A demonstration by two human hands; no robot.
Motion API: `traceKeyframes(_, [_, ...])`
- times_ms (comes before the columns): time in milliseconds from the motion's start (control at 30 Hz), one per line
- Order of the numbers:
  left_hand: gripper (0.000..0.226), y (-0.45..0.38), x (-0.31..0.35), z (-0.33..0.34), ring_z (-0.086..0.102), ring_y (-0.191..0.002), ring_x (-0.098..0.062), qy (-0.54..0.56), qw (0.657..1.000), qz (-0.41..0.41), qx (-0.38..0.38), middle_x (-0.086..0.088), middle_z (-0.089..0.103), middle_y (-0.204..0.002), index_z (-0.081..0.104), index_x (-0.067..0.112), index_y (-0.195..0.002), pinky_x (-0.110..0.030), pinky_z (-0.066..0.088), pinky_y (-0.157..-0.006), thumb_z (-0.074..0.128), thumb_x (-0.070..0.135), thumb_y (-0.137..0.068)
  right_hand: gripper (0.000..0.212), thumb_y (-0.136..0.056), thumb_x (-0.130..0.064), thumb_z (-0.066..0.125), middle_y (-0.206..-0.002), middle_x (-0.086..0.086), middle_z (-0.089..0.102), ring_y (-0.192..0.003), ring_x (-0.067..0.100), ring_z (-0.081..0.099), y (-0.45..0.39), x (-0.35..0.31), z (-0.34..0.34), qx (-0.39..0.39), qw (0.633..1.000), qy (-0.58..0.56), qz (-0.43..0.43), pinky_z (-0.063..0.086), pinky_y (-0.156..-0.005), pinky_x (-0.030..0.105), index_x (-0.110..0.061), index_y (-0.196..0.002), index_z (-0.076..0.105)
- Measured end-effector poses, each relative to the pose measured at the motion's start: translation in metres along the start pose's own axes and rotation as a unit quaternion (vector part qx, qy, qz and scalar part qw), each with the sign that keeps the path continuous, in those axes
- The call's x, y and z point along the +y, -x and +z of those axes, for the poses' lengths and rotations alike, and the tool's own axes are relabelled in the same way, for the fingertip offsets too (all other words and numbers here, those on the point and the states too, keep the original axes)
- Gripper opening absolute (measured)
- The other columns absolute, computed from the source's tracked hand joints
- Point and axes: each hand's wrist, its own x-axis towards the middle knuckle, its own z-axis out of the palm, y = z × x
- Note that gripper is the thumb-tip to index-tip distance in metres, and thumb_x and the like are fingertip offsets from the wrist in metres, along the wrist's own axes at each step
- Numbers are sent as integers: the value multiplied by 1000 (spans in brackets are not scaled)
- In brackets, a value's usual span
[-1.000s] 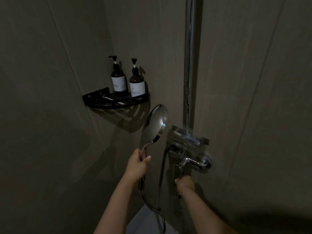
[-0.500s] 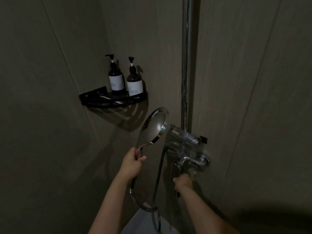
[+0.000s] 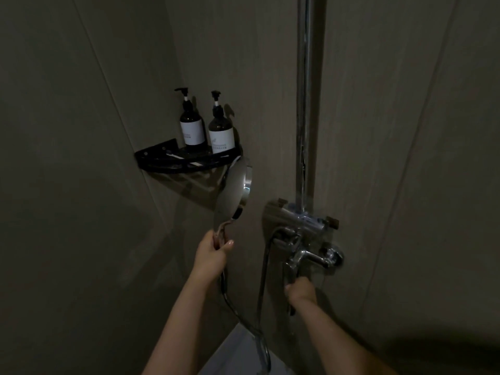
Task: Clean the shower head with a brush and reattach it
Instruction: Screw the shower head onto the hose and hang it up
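The left hand [image 3: 212, 257] has its grip closed round the chrome handle of the shower head [image 3: 234, 189], thumb lying across the front, with the round head standing up above the fist and its face turned toward the wall. The right hand [image 3: 300, 289] is curled about the lower end of the mixer lever [image 3: 290, 269], just below the mixer valve [image 3: 308, 234]; how firm that hold is cannot be made out in the dim light. Taking the valve as landmark, the shower head is off its mount, held to the left of the valve and a little above it, while the hose [image 3: 261, 280] drops from the valve's left side, loops low and comes back up to the handle. No brush is in view in either hand. The step appears to be working the tap for a rinse, so it would be wise to ease the lever gently, keep the head's face pointed away from the body, and leave the hose slack rather than kinked. The riser pipe [image 3: 307, 104] climbs straight up from the valve. Up and to the left of the valve, a black corner shelf [image 3: 162, 165] carries two dark pump bottles [image 3: 192, 128] side by side with pale labels; their fill cannot be judged through the dark glass.
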Motion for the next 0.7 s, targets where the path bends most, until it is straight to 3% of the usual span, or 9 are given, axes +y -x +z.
traceKeyframes(100, [20, -2, 6, -1, 61, -98, -25, 11, 1000, 22, -2, -7, 65, -98, 55, 21, -85, -41, 49, -93, 58, 2, -88, 40, -95, -29, 48, -126, 19, 60, -118, 30, 57, 2, 1, -2, 12, 999, 46, 2, 46, -94, 33, 1, -118, 59])
traceKeyframes(167, [20, -1, 13, 0, 61, -92, -18, 20, 999, 31, -16, -1, 65, -94, 57, 22, -88, -31, 50, -84, 56, 2, -89, 41, -95, -30, 44, -129, 18, 58, -120, 30, 56, 3, 2, -3, 2, 998, 69, 4, 47, -98, 37, -1, -120, 58])
traceKeyframes(367, [16, -4, 15, 1, 60, -105, -26, -23, 998, 48, -26, -15, 61, -116, 60, 11, -103, -41, 46, -98, 59, 8, -87, 40, -93, -33, 45, -117, 18, 65, -103, 31, 66, 7, 1, -4, -39, 997, 69, 20, 55, -87, 41, -2, -112, 63])
traceKeyframes(467, [18, -3, 13, 4, 56, -106, -22, -34, 997, 60, -33, -12, 57, -118, 58, 15, -104, -31, 42, -90, 58, 7, -88, 41, -92, -36, 45, -112, 20, 67, -99, 32, 67, 9, -2, -11, -39, 997, 72, 13, 55, -85, 43, -2, -106, 63])
traceKeyframes(567, [20, -1, 13, 7, 56, -106, -22, -52, 994, 88, -42, -11, 58, -116, 59, 16, -105, -29, 41, -87, 59, 8, -87, 46, -92, -44, 42, -108, 21, 68, -95, 33, 68, 11, -3, -14, -43, 996, 73, 13, 55, -85, 46, -4, -98, 63])
traceKeyframes(633, [19, -2, 12, 7, 58, -102, -23, -62, 992, 105, -40, -12, 60, -112, 61, 16, -104, -32, 46, -88, 62, 10, -86, 44, -92, -40, 45, -109, 21, 67, -96, 33, 68, 12, -2, -14, -51, 996, 74, 16, 56, -84, 45, -1, -103, 63])
traceKeyframes(700, [20, -2, 10, 6, 61, -89, -16, -48, 992, 112, -24, -8, 65, -99, 63, 14, -103, -25, 49, -82, 62, 6, -85, 40, -92, -34, 48, -107, 20, 68, -89, 31, 69, 18, -6, -18, -54, 995, 75, 21, 58, -78, 40, 0, -105, 63])
